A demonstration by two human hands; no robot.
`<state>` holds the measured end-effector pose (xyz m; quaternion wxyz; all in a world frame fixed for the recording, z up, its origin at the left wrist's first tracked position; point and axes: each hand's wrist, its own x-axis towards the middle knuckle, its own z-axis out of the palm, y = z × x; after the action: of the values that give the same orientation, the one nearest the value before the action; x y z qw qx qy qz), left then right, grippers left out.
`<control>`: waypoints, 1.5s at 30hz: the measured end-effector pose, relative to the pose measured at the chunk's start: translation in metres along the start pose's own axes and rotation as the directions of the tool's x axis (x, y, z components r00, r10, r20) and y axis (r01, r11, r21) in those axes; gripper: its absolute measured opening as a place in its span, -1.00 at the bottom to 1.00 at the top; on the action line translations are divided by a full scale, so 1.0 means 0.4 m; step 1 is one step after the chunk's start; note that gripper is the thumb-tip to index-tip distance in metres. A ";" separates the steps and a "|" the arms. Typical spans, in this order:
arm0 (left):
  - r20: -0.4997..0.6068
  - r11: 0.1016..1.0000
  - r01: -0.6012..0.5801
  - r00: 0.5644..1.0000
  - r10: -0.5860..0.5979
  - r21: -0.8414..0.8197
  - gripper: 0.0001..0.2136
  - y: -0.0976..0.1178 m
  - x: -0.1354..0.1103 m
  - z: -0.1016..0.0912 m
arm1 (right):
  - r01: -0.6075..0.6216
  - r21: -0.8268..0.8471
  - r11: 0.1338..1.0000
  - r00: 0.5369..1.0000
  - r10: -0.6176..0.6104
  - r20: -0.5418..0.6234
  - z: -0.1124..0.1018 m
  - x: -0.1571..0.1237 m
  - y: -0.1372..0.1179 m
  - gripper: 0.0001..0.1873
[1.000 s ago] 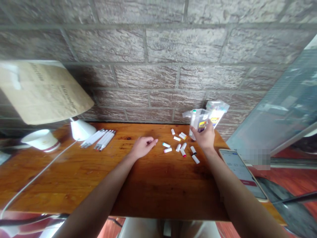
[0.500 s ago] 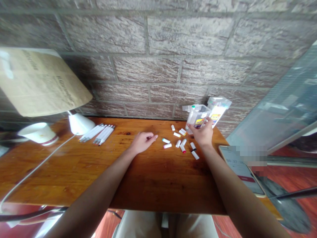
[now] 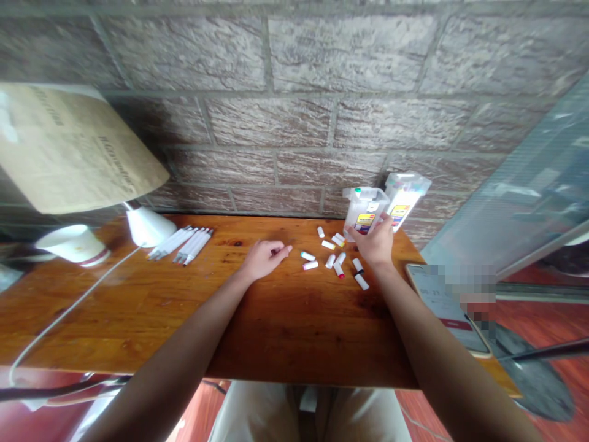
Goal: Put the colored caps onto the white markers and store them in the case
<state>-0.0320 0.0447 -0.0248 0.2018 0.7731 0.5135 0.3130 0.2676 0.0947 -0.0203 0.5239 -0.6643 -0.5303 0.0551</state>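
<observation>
While the left hand (image 3: 264,259) rested on the wooden table (image 3: 276,331), its fingers loosely curled and nothing visible in it, the right hand (image 3: 375,242) held the clear plastic box (image 3: 353,212) near its base, thumb on one side and fingers on the other. The open-topped box stood at the table's far right, near the brick wall (image 3: 299,116) and just beside a second clear box (image 3: 407,190); a green-ended marker (image 3: 358,191) stood upright in it. The held box looked light, thin-walled and fairly stiff, probably slick, and liable to flex or crack under a hard squeeze; its lower side walls seemed the surest place to hold. Loose white marker caps (image 3: 310,265) lay between the hands, small and apt to roll, best pinched around the middle.

Both boxes bore yellow-and-red labels, their print too small to read. Dark lettering on the brown lampshade (image 3: 78,147) seemed to begin "H.Gr", the rest blurred. The phone (image 3: 451,313) showed digits too faint to read surely.
</observation>
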 end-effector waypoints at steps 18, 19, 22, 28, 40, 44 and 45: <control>-0.015 1.000 -0.011 1.000 0.011 0.002 -0.55 0.004 -0.001 0.000 | 0.327 0.173 0.929 0.944 -0.310 -0.117 -0.085 -0.042 -0.143 -0.39; -0.017 1.000 -0.008 1.000 0.008 0.004 -0.55 0.004 -0.001 0.001 | 0.351 0.194 0.916 0.935 -0.353 -0.025 -0.084 -0.056 -0.154 -0.53; -0.020 1.000 0.004 1.000 -0.004 0.003 -0.54 0.004 -0.001 0.003 | 0.414 0.276 0.867 0.831 -0.484 0.273 -0.061 -0.099 -0.166 -0.65; -0.019 1.000 -0.020 1.000 0.020 0.000 -0.56 0.009 -0.002 0.003 | 0.464 0.399 0.791 0.516 -0.608 0.603 -0.007 -0.161 -0.162 -0.76; -0.475 0.835 0.369 0.867 -0.151 0.408 -0.72 -0.008 -0.006 -0.064 | 0.453 0.413 0.790 0.454 -0.603 0.656 0.010 -0.161 -0.134 -0.83; -0.551 0.638 0.652 0.734 -0.396 0.410 -0.46 -0.042 -0.019 -0.116 | 0.404 0.418 0.814 0.503 -0.579 0.642 0.008 -0.161 -0.134 -0.79; -0.506 0.601 0.688 0.717 -0.480 0.406 -0.42 -0.048 -0.023 -0.125 | 0.395 0.420 0.817 0.512 -0.576 0.637 0.007 -0.162 -0.136 -0.78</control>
<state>-0.0820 0.0433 -0.0034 -0.0390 0.5126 0.8364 0.1902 0.2027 0.0412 -0.0118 0.3259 -0.3432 -0.8508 0.2286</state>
